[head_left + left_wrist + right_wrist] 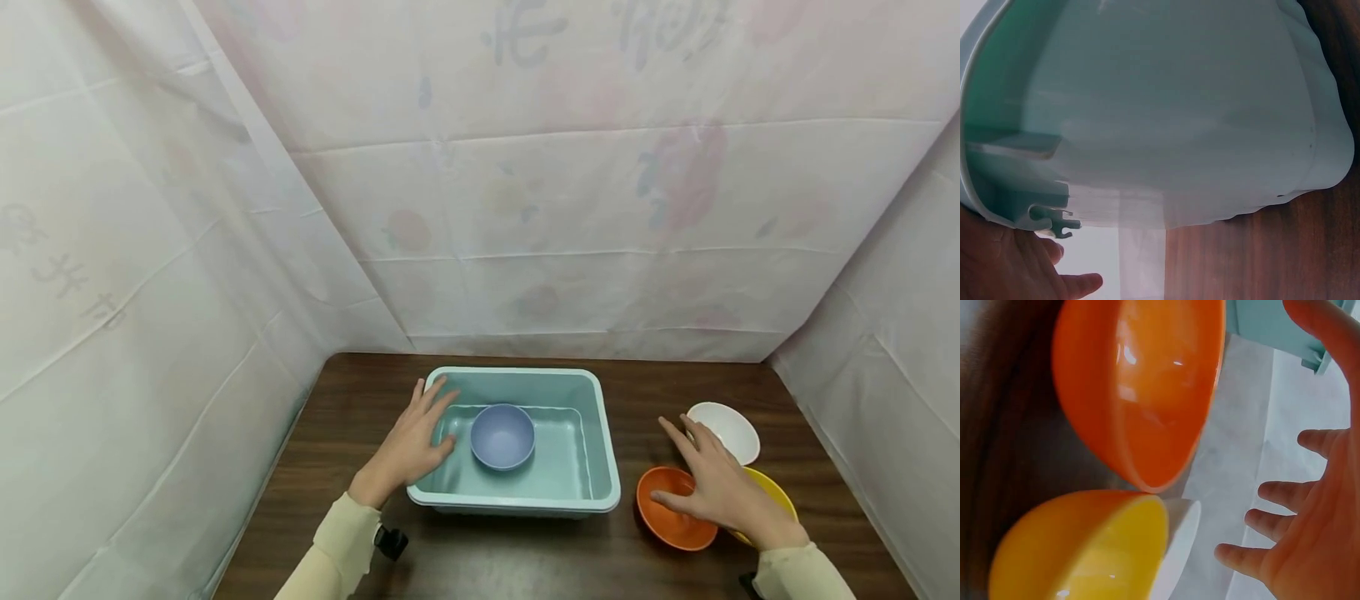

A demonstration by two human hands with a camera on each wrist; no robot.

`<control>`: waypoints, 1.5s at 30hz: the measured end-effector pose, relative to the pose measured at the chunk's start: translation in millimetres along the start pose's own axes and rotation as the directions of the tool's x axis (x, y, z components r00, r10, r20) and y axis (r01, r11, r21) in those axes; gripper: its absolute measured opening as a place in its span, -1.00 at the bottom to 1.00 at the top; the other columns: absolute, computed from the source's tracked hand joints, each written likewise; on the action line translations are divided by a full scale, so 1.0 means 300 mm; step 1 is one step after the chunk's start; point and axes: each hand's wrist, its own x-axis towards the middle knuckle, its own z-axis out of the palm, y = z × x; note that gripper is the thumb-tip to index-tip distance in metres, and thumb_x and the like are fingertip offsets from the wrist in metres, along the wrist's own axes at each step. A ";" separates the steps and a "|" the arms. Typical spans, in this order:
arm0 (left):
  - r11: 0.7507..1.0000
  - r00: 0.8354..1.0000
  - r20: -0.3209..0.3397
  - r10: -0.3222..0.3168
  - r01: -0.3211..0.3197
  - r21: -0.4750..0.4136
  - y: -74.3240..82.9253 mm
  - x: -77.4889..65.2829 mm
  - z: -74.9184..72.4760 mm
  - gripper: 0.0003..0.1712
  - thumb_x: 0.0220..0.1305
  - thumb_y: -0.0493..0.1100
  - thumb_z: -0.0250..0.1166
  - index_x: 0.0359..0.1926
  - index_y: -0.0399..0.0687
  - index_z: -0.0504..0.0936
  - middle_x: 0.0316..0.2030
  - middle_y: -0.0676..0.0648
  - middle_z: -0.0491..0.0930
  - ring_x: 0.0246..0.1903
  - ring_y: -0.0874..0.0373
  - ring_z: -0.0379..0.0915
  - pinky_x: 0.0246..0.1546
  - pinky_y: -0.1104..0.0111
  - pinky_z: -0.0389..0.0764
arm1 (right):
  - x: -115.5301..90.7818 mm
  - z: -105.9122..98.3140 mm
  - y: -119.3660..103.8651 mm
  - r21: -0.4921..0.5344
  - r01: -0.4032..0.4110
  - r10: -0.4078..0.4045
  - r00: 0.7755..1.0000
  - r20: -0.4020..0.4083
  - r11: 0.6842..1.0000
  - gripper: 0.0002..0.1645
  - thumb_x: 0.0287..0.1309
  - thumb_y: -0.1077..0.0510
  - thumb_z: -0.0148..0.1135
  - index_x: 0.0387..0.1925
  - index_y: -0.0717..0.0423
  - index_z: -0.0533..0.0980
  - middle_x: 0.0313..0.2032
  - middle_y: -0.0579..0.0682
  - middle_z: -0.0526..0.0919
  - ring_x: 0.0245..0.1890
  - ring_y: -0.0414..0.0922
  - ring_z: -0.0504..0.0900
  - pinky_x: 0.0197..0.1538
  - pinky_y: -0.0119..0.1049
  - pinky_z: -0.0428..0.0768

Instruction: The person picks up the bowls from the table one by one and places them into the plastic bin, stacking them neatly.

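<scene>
A light teal plastic basin [525, 502] stands on the table, with a periwinkle-blue bowl [502, 437] upright inside it. My left hand [411, 442] hovers at the basin's left rim, its fingers spread and holding nothing. In the left wrist view the basin's outer wall [1179, 112] fills most of the picture. To the basin's right, my right hand [716, 483] hangs above an orange bowl [667, 521], fingers spread apart. Partly behind that hand are a yellow bowl [776, 492] and a white bowl [731, 429]. The right wrist view shows the orange bowl [1160, 387] apart from the fingers.
The dark wooden table [517, 558] carries everything. Pale printed cloth [540, 208] hangs behind the table and along both sides. The orange, yellow and white bowls sit close together at the table's right.
</scene>
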 end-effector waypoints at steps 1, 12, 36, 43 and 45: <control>1.000 1.000 -0.003 0.002 -0.002 0.001 0.000 0.001 0.000 -0.20 0.36 -0.07 0.33 0.56 -0.02 0.29 0.63 -0.18 -0.03 0.60 -0.38 -0.38 0.40 -0.37 0.18 | -0.004 0.004 0.000 0.001 -0.001 0.001 1.000 0.002 1.000 0.33 -0.07 -0.44 0.51 0.59 0.03 0.15 0.43 0.45 0.20 0.38 0.50 0.23 0.18 0.54 0.35; 1.000 1.000 -0.011 0.011 -0.011 -0.002 0.000 0.008 -0.003 -0.19 0.35 -0.08 0.33 0.57 -0.01 0.27 0.63 -0.20 -0.02 0.60 -0.38 -0.38 0.42 -0.35 0.17 | -0.033 0.071 -0.036 -0.021 0.061 -0.061 0.998 0.017 0.998 0.31 -0.21 -0.43 0.59 0.49 0.06 0.30 0.37 0.44 0.32 0.29 0.55 0.37 0.12 0.47 0.50; 1.000 1.000 -0.012 0.004 -0.005 -0.014 -0.001 0.004 -0.003 -0.17 0.35 -0.08 0.34 0.57 0.03 0.25 0.63 -0.19 -0.02 0.60 -0.38 -0.38 0.42 -0.35 0.17 | -0.061 0.099 -0.060 -0.018 -0.043 0.046 0.967 0.249 0.999 0.15 -0.25 -0.42 0.59 0.39 -0.06 0.47 0.41 0.34 0.34 0.32 0.47 0.37 0.10 0.58 0.43; 1.000 1.000 -0.008 -0.002 0.002 -0.014 -0.001 0.002 0.000 -0.18 0.36 -0.07 0.33 0.58 0.03 0.25 0.63 -0.18 -0.02 0.60 -0.37 -0.38 0.42 -0.35 0.17 | -0.061 0.097 -0.061 -0.019 -0.031 0.034 0.970 0.242 0.999 0.13 -0.26 -0.40 0.61 0.37 -0.04 0.49 0.38 0.34 0.37 0.29 0.40 0.41 0.12 0.53 0.45; 1.000 1.000 -0.004 -0.006 0.006 -0.011 -0.001 0.001 0.001 -0.17 0.36 -0.06 0.32 0.58 0.03 0.24 0.63 -0.18 -0.03 0.60 -0.36 -0.39 0.43 -0.34 0.16 | -0.062 0.096 -0.062 -0.020 -0.032 0.036 0.969 0.243 0.999 0.13 -0.25 -0.40 0.60 0.37 -0.04 0.49 0.38 0.33 0.38 0.29 0.39 0.41 0.13 0.52 0.45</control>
